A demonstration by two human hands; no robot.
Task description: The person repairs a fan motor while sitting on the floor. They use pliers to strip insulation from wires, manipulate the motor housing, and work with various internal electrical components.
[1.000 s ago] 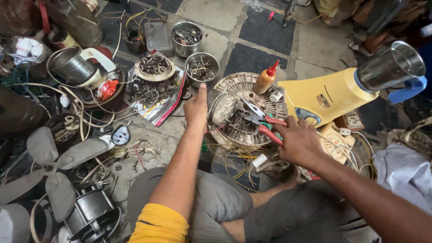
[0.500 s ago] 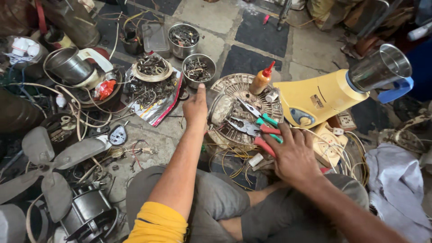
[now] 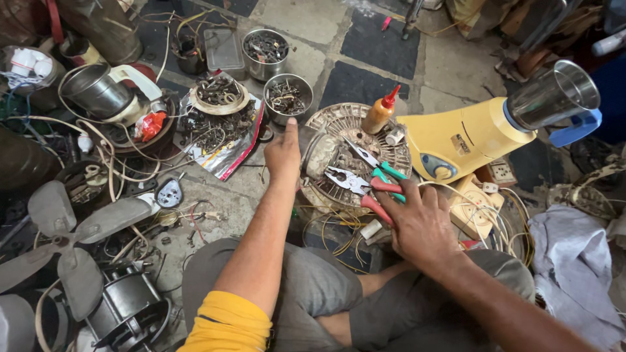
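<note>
Red-handled pliers [image 3: 355,186], jaws open, lying on fan grille [image 3: 339,120]

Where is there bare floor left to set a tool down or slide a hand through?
Free: the pale tiles beyond the steel cups, and the dark tile behind the orange glue bottle. A thinner strip lies between the left hand and the foil packet. Crowded: the wire and fan-blade pile at left, and the round grille under the right hand by the pliers.

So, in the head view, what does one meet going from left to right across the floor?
Grey fan blades → left hand → orange glue bottle → right hand on red-handled pliers → yellow mixer base → steel jar.
</note>
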